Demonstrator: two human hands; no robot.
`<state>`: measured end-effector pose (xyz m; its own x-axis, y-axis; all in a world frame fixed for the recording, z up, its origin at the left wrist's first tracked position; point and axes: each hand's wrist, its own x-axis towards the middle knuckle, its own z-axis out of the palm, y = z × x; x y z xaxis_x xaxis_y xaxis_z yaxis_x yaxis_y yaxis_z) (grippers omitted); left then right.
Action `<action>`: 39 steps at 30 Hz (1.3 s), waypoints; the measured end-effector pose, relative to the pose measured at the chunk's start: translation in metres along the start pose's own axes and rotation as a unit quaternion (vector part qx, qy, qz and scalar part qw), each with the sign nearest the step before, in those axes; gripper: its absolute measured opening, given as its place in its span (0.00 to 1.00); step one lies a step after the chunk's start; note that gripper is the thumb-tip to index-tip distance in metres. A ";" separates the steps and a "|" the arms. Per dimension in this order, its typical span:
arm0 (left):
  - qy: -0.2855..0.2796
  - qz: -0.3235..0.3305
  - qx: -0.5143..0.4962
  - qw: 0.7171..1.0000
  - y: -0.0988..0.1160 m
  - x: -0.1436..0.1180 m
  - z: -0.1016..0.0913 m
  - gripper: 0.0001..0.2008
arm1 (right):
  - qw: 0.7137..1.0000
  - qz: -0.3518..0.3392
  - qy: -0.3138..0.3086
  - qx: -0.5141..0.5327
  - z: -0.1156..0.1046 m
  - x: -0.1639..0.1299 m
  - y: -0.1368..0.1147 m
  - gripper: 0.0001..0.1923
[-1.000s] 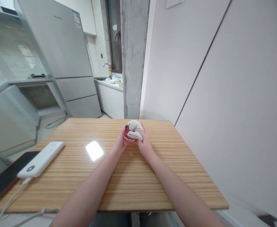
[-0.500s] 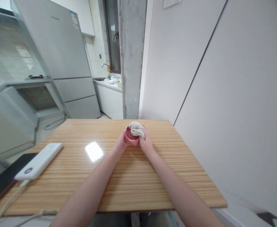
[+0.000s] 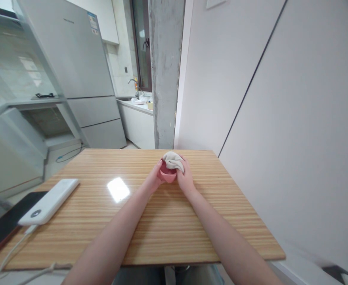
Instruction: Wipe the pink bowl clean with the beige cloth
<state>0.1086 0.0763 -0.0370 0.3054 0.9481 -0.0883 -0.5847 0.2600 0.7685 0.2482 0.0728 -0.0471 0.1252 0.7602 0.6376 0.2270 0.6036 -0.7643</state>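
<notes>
Near the far edge of the wooden table, both hands are around a small pink bowl, tilted so that its inside faces me. My left hand grips the bowl's left side, thumb on the rim. A pale grey cloth lies folded over the bowl's far and right rim. My right hand is closed on this cloth at the right side, pressing it against the bowl. The fingers behind the bowl and under the cloth are hidden.
At the table's left lie a white power bank with a cable plugged in, and a black phone beneath its edge. A white wall borders the right side. A fridge and a sink counter stand beyond.
Both hands, the bowl and the cloth have shifted slightly to the right. The cloth's folds sit a little differently over the rim. The hands keep their hold.
</notes>
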 end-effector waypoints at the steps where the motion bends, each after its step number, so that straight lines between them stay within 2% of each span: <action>1: 0.017 0.013 -0.005 1.000 0.001 0.000 0.000 0.19 | 1.000 -0.006 -0.014 0.000 0.002 -0.001 0.000 0.13; 4: 0.055 0.082 -0.023 0.995 0.002 0.002 0.002 0.19 | 0.999 -0.012 -0.041 -0.015 0.008 -0.008 -0.001 0.15; 7: 0.059 0.142 -0.036 0.987 0.002 0.001 0.006 0.21 | 0.998 -0.011 -0.049 -0.027 0.012 -0.013 -0.002 0.17; 9: 0.045 0.140 -0.032 0.989 0.003 -0.001 0.008 0.22 | 0.999 -0.010 -0.040 -0.031 0.011 -0.012 -0.002 0.17; 14: -0.030 0.049 -0.038 0.998 0.006 -0.008 0.014 0.18 | 0.999 -0.012 -0.016 -0.041 0.002 -0.006 -0.001 0.13; 18: 0.003 0.052 -0.056 0.997 0.006 -0.006 0.012 0.13 | 0.998 -0.020 -0.051 -0.039 0.001 -0.006 -0.001 0.14; 24: 0.055 0.128 -0.062 0.988 0.004 0.004 0.002 0.17 | 0.997 -0.007 -0.075 -0.029 0.013 -0.016 -0.005 0.24; 26: 0.058 0.141 -0.067 0.986 0.004 0.003 0.003 0.17 | 0.995 -0.012 -0.088 -0.036 0.015 -0.017 -0.005 0.25; 29: 0.010 0.123 -0.038 0.992 0.004 0.000 0.007 0.19 | 0.998 -0.007 -0.051 -0.041 0.012 -0.014 -0.004 0.19; 32: -0.038 0.064 -0.009 0.997 0.004 -0.004 0.007 0.21 | 0.999 0.008 0.007 -0.032 0.006 -0.010 0.000 0.14; 36: 0.001 -0.041 0.017 0.999 0.003 -0.004 0.003 0.21 | 0.999 0.029 0.026 -0.016 0.002 -0.005 0.008 0.15; 39: 0.025 -0.035 0.002 0.999 0.003 -0.002 0.003 0.18 | 0.999 0.046 0.015 -0.012 0.006 -0.005 0.013 0.15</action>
<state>0.1085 0.0742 -0.0331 0.3070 0.9359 -0.1728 -0.5603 0.3245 0.7621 0.2448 0.0781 -0.0605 0.1760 0.8045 0.5673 0.2354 0.5252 -0.8178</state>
